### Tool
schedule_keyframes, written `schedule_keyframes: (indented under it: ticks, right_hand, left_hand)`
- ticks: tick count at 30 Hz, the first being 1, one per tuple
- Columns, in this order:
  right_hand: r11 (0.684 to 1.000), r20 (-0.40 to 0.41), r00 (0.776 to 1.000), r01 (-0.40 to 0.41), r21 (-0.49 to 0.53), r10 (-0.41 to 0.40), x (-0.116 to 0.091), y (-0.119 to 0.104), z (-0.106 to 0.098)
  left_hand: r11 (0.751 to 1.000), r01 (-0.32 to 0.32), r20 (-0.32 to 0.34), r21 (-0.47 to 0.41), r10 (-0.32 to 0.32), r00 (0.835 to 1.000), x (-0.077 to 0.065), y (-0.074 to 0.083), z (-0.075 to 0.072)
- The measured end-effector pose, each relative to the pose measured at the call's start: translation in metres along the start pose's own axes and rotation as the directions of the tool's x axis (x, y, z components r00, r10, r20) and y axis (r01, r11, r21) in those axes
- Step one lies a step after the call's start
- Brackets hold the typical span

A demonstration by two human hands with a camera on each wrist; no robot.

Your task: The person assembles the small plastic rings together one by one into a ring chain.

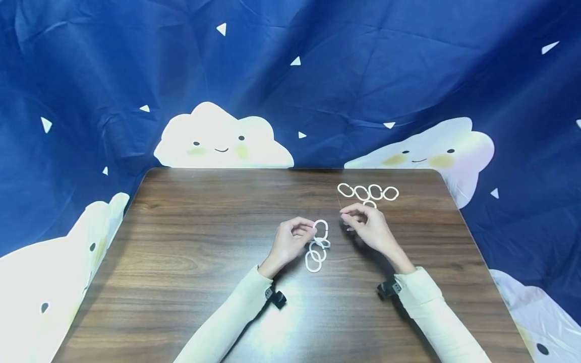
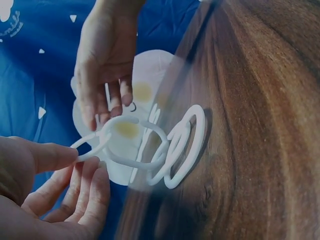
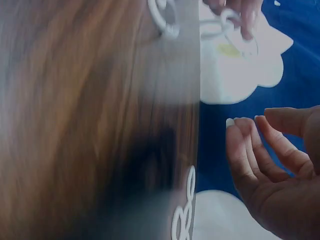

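Note:
My left hand pinches the top link of a chain of white oval links between thumb and fingers. The chain's lower links hang down and overlap one another close over the table. In the left wrist view the held link passes through a larger-looking oval one. To the right, my right hand is apart from the chain, its fingers loosely bent and nothing between them. In the right wrist view the right hand's fingertips show bare, with thumb and index finger near each other.
Several loose white oval links lie in a group on the far right of the brown wooden table, just beyond the right hand; one is partly hidden by it. A blue cloth with white clouds and triangles hangs behind and beside the table.

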State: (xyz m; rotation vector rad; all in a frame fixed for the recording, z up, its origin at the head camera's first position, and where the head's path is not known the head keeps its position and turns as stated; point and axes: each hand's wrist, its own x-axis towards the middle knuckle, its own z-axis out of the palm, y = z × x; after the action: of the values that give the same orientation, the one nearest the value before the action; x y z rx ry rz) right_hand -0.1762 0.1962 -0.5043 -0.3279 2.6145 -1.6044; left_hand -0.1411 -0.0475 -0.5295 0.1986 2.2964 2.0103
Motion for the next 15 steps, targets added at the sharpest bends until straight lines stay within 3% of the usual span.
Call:
schedule_keyframes:
  ticks: [9,15]
  right_hand:
    - [0.964,-0.1,0.994,0.008,-0.265,-0.035,0.005,0.018,-0.039]
    - [0.945,-0.112,0.993,-0.076,-0.319,0.042,0.011,0.03,-0.059]
  left_hand:
    - [1.0,0.013,0.008,-0.004,-0.013,1.0,-0.003,0.0,-0.001]
    - [1.0,0.023,0.012,-0.006,-0.023,1.0,-0.002,0.002,-0.001]
